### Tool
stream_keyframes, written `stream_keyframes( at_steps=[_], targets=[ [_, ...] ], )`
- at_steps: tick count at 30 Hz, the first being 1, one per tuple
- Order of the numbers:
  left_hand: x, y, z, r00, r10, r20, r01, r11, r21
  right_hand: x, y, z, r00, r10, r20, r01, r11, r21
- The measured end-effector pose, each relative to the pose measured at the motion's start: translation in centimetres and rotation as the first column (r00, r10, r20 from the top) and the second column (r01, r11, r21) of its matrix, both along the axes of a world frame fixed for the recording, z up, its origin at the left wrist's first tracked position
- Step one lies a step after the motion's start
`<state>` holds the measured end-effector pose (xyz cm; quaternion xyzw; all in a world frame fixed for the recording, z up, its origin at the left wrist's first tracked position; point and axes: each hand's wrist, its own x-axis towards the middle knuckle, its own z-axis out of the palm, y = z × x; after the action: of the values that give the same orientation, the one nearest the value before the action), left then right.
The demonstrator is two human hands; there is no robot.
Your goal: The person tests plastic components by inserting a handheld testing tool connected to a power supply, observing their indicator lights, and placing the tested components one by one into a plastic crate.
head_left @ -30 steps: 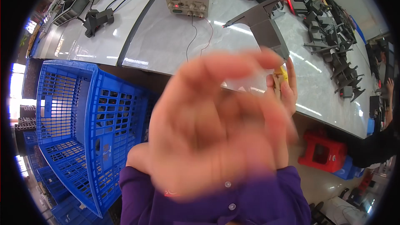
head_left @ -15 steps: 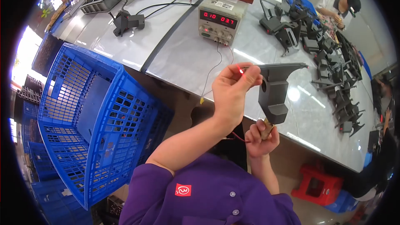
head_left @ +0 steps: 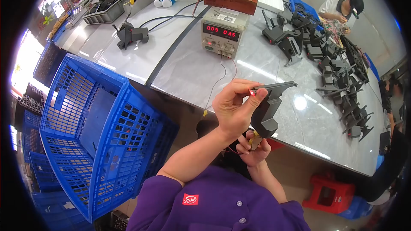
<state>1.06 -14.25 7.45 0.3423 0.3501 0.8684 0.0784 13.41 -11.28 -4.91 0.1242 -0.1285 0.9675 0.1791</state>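
My left hand (head_left: 234, 108) pinches a dark grey plastic housing (head_left: 267, 113) by its upper left end. A red light (head_left: 252, 92) glows beside the fingertips there. The housing's long thin arm points right, over the table edge. Below it, my right hand (head_left: 257, 156) is closed around a small tan and yellow connector piece (head_left: 256, 140), held against or very near the housing's lower end. I cannot tell whether they touch. A thin red wire runs near the right hand. On the table, a power supply (head_left: 222, 32) shows lit red digits.
A large blue crate (head_left: 92, 192) stands at the left. Many similar dark housings (head_left: 336, 75) lie piled on the right of the table (head_left: 188, 77). Another housing (head_left: 128, 35) lies on the left with black cables. A red stool (head_left: 327, 194) is below; a co-worker (head_left: 342, 10) sits beyond.
Both hands have moved down and slightly left with the housing, which has turned and tilted. The power supply digits changed from 0.10 and 03.7 to 0.09 and 03.5.
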Motion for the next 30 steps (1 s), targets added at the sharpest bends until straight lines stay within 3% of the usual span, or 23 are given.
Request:
stream_keyframes(
  at_steps=[2,4,5,7,8,9,10,11,12,13,14,15,17,18,20,22,24,25,27,28,29,30],
  targets=[
    [0.0,0.1,-0.1,0.999,-0.031,-0.027,0.031,0.999,0.022,0.0,0.4,-0.2,1.000,-0.019,-0.013,0.019,1.000,0.021],
    [-0.4,0.2,-1.1,0.984,-0.149,0.093,0.159,0.982,-0.106,0.4,1.4,0.1,0.988,-0.128,0.085,0.123,0.990,0.065],
    [-0.1,0.1,-1.4,0.995,-0.096,0.035,0.102,0.960,-0.262,0.5,2.0,0.6,0.960,-0.238,0.148,0.215,0.964,0.155],
    [1.0,-0.6,-2.5,0.957,-0.245,0.153,0.288,0.853,-0.434,0.5,2.8,3.1,0.884,-0.422,0.200,0.308,0.849,0.430],
    [1.4,-0.7,-3.4,0.946,-0.304,0.111,0.322,0.860,-0.395,0.6,3.0,3.2,0.796,-0.555,0.242,0.307,0.715,0.628],
    [0.7,-1.2,-3.8,0.969,-0.189,-0.156,0.078,0.842,-0.534,1.2,3.5,3.0,0.766,-0.585,0.264,0.217,0.623,0.751],
    [0.6,-2.0,-3.0,0.984,-0.179,0.010,0.154,0.814,-0.560,1.0,3.3,5.3,0.741,-0.603,0.296,0.127,0.559,0.820],
    [-0.9,-2.4,-4.5,0.953,-0.242,0.182,0.300,0.839,-0.454,1.1,3.5,7.0,0.746,-0.605,0.277,0.033,0.449,0.893],
    [-0.7,-3.2,-2.9,0.929,-0.288,0.231,0.360,0.846,-0.393,1.1,3.8,7.9,0.769,-0.632,0.093,0.081,0.240,0.967],
    [-1.7,-4.3,-2.7,0.910,-0.346,0.230,0.412,0.815,-0.406,1.4,3.8,8.7,0.783,-0.622,0.015,0.082,0.128,0.988],
    [-2.2,-5.0,-1.5,0.875,-0.340,0.345,0.474,0.749,-0.463,1.4,3.5,9.2,0.785,-0.616,-0.063,0.133,0.068,0.989],
    [-3.2,-6.2,-1.7,0.839,-0.337,0.428,0.508,0.767,-0.392,1.7,3.3,10.7,0.836,-0.548,-0.032,0.098,0.092,0.991],
    [-2.7,-7.2,-0.7,0.864,-0.384,0.326,0.500,0.729,-0.468,1.1,2.5,11.1,0.845,-0.525,-0.101,0.130,0.018,0.991],
    [-1.8,-7.6,-0.5,0.881,-0.343,0.326,0.458,0.788,-0.411,0.9,2.5,10.7,0.806,-0.555,-0.205,0.219,-0.042,0.975],
    [-0.6,-7.7,0.3,0.892,-0.311,0.329,0.415,0.852,-0.319,0.3,1.8,10.7,0.771,-0.594,-0.230,0.215,-0.098,0.972],
    [-1.0,-7.4,-0.5,0.985,-0.106,0.138,0.162,0.850,-0.501,-0.6,0.3,10.7,0.696,-0.640,-0.325,0.238,-0.221,0.946],
    [-2.2,-7.9,-0.8,0.964,-0.127,0.234,0.232,0.835,-0.499,-1.2,-1.2,9.7,0.684,-0.664,-0.303,0.271,-0.155,0.950],
    [-2.9,-8.3,-0.5,0.955,-0.181,0.234,0.281,0.801,-0.528,-0.4,-1.4,10.1,0.781,-0.612,-0.124,0.092,-0.083,0.992],
    [-5.4,-11.8,1.4,0.925,-0.366,0.104,0.334,0.649,-0.684,1.3,0.0,11.2,0.970,-0.242,-0.004,-0.036,-0.159,0.987],
    [-8.3,-14.4,1.2,0.926,-0.356,0.130,0.334,0.606,-0.722,2.0,0.4,11.3,0.979,-0.200,0.027,-0.053,-0.123,0.991],
    [-10.1,-16.9,1.6,0.951,-0.282,0.126,0.295,0.715,-0.634,2.8,1.1,11.3,0.969,-0.245,-0.011,0.009,-0.011,1.000],
    [-11.2,-19.2,2.5,0.995,0.093,0.039,-0.048,0.775,-0.630,3.6,1.9,11.2,0.955,-0.292,-0.046,0.078,0.099,0.992]
  ],
)
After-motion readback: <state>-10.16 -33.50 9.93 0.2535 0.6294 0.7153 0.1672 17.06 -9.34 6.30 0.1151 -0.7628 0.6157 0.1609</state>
